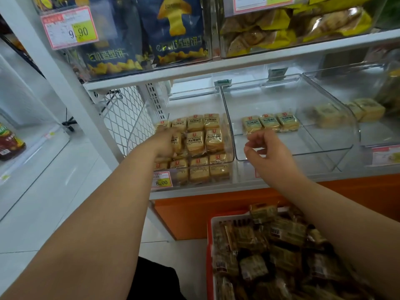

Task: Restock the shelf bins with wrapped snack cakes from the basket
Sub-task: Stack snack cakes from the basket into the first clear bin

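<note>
The risk here, as I judge it, lies in the nearly full clear plastic bin (225, 169) at about nine o'clock of the shelf bay; its stacked tan wrapped snack cakes (195, 142) reach close to the front lip, so a push from the left hand (165, 141) could tip a packet over the edge; a second risk is mixing stock, since the red plastic basket (209, 245) at five o'clock holds darker wrapped packets (279, 239) that look unlike either row above.

The left arm stretches forward and up toward eleven o'clock, the hand buried among the tan cakes at the bin's left side; whether its fingers pinch a packet or merely press I cannot tell, as the back of the hand hides them.

The right hand (263, 151) hangs at one o'clock, wrist bent, just in front of the second clear plastic bin (324, 152), holding nothing; its fingers (252, 140) are loosely curled, tips drawn near one another, just below three green-labelled wrapped cakes (270, 122) lined up deep inside that mostly bare bin.
</note>
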The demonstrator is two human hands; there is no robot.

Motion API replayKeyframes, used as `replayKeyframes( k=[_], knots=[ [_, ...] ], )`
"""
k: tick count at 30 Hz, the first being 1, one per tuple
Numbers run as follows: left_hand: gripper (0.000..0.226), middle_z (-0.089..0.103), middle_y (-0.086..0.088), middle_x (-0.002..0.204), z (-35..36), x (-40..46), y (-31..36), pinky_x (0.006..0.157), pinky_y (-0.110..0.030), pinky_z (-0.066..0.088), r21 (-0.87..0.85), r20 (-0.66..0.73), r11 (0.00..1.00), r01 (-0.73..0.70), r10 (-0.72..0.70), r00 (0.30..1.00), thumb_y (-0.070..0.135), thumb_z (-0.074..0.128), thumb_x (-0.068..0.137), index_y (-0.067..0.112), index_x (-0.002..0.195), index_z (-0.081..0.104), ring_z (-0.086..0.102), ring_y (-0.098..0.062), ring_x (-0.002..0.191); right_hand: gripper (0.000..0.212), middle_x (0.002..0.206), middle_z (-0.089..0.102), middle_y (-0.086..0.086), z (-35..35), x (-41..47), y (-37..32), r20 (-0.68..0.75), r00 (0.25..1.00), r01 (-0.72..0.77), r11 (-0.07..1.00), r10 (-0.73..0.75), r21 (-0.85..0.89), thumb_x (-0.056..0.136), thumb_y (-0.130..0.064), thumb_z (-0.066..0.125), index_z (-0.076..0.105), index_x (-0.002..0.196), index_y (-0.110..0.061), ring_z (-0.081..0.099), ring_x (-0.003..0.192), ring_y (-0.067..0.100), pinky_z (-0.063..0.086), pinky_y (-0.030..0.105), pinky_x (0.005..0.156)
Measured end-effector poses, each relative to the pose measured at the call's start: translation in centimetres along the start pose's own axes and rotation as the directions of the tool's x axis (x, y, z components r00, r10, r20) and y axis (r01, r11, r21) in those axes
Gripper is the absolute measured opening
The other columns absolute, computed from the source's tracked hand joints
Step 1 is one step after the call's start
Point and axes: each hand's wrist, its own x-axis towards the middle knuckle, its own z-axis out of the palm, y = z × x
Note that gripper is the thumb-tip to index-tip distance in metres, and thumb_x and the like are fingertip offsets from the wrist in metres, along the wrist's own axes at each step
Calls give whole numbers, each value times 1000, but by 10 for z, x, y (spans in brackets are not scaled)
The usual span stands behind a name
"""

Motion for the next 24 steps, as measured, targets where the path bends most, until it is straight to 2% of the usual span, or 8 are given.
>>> replayKeyframes(
  k=[2,7,9,12,14,16,19,24],
  knots=[
    [95,19,-11,157,1,1,0,103,-38,41,-12,-10,1000,-24,24,1000,-2,71,81,33,155,23,37,-35,138,20,96,59,-21,2,-1,1,12,1000,9,1000,-9,-17,94,-28,61,49,108,-34,58,87,-2,48,16,63],
    [89,15,-11,157,7,4,4,111,-35,34,61,-19,997,-48,49,999,-2,68,84,28,156,25,32,-32,140,19,96,57,-23,7,-3,2,62,997,62,991,-55,-115,93,-29,62,50,106,-35,57,90,-1,45,18,71],
    [83,18,-7,155,13,4,4,107,-33,37,77,-34,996,-51,53,998,0,65,86,26,155,27,37,-31,135,17,100,58,-18,6,-5,3,123,987,135,958,-107,-251,94,-30,61,56,109,-29,56,94,3,44,20,77],
    [76,19,-3,154,21,3,7,96,-33,41,166,-63,985,-48,59,996,9,62,91,26,156,24,42,-30,126,28,110,63,-4,6,-8,3,211,963,248,864,-170,-438,96,-33,57,58,119,-18,57,103,14,46,31,91],
    [81,14,-4,156,24,2,10,103,-38,38,211,-37,977,-29,38,999,22,66,92,24,157,17,34,-35,131,30,114,64,-2,8,-8,2,243,955,278,811,-173,-515,97,-34,52,57,122,-17,57,106,17,42,35,95],
    [84,11,-6,157,26,2,11,112,-43,30,207,-4,978,-33,35,999,36,64,93,22,158,13,26,-38,136,27,111,64,-1,9,-8,4,262,947,310,749,-187,-585,99,-33,48,56,119,-17,57,103,19,39,35,92],
    [77,9,-8,159,27,1,14,117,-48,20,173,8,984,-33,32,999,52,49,97,22,158,13,19,-40,142,21,100,67,2,11,-9,6,261,939,344,685,-226,-642,101,-27,45,60,110,-15,59,92,22,37,35,84],
    [74,-5,-6,164,31,0,21,121,-50,11,188,66,982,-22,10,998,54,31,102,18,159,0,-1,-38,149,21,94,67,3,12,-8,7,275,933,359,659,-233,-661,102,-26,44,61,105,-13,58,87,24,35,35,81]
  ],
)
